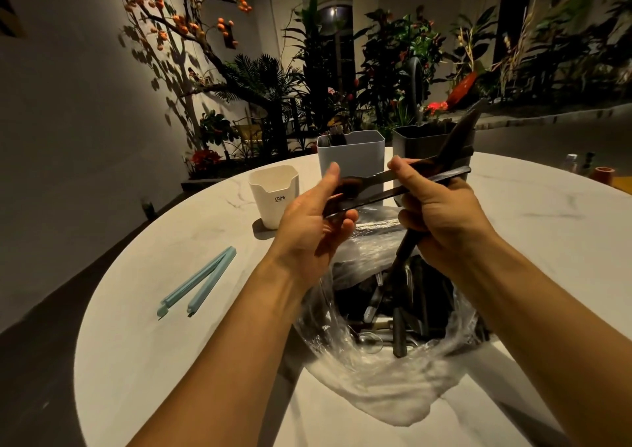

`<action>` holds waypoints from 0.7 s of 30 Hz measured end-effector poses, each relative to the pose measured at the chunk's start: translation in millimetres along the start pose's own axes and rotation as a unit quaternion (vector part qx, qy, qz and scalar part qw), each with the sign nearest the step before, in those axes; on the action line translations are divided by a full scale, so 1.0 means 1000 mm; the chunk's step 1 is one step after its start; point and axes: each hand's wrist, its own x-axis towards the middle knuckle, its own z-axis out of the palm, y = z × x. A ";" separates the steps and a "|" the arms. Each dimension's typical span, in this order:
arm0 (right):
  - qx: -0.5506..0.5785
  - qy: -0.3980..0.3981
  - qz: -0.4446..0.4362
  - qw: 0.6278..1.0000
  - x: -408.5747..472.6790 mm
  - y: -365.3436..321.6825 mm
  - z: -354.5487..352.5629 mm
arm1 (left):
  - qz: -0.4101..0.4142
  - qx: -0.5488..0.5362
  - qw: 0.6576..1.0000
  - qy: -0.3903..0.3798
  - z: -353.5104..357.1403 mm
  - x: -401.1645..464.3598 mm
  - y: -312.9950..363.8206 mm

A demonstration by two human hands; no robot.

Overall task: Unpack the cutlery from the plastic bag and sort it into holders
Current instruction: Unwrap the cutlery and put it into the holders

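A clear plastic bag (379, 374) lies open on the table in front of me, with several dark cutlery pieces (400, 306) inside. Above it, my left hand (307, 227) and my right hand (441, 214) both grip a bundle of dark-handled cutlery (434, 172) that points up to the right. One more dark piece runs from my right hand down into the bag. Behind stand three holders: a white one (273, 196), a light grey one (352, 154) with dark utensil ends in it, and a dark grey one (424, 142).
A pale blue bag clip (198, 282) lies open on the round white marble table (178, 344) to the left. Small jars (588, 166) stand at the far right edge. Plants and a wall lie beyond the table.
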 end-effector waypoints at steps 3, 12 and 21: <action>0.006 -0.032 0.013 0.999 0.001 -0.001 -0.003 | -0.022 -0.010 1.000 0.006 0.000 0.000 0.001; -0.029 -0.073 0.059 0.995 0.000 -0.004 -0.006 | -0.026 -0.054 0.998 -0.010 -0.002 0.005 0.004; -0.066 0.072 -0.081 0.992 0.002 -0.009 -0.010 | 0.075 -0.043 0.980 0.179 -0.011 0.010 0.005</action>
